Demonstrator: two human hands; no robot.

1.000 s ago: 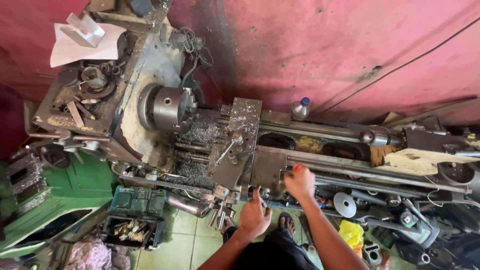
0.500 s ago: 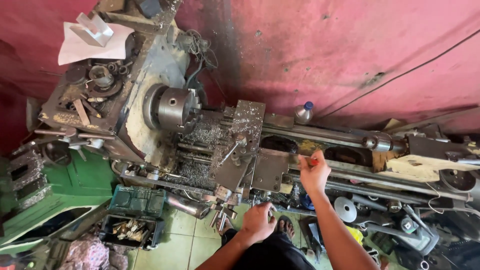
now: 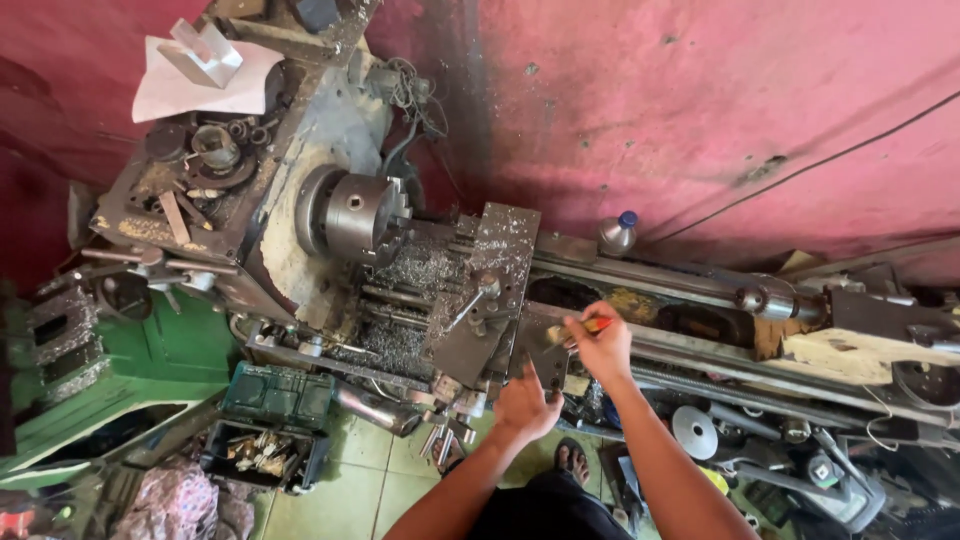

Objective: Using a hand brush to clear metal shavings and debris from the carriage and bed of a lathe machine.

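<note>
I look down on a grimy metal lathe [image 3: 700,300] against a red wall. Its steel chuck [image 3: 360,215] faces right, with metal chips heaped on the carriage [image 3: 480,290] beside it. My right hand [image 3: 600,345] is closed on a small brush with a yellow and red handle [image 3: 585,327], held over the bed just right of the carriage. My left hand [image 3: 527,405] rests on the front of the carriage apron, fingers curled on a handle there.
A white paper and metal bracket [image 3: 200,70] lie on the headstock among loose tools. A green toolbox [image 3: 275,395] and a tray of parts [image 3: 255,455] sit on the tiled floor. The tailstock [image 3: 780,300] is at the right; a bottle [image 3: 618,232] stands behind the bed.
My right hand has risen from the apron front to the bed top, now showing the brush. My left hand has moved slightly right along the apron. The view has drawn closer.
</note>
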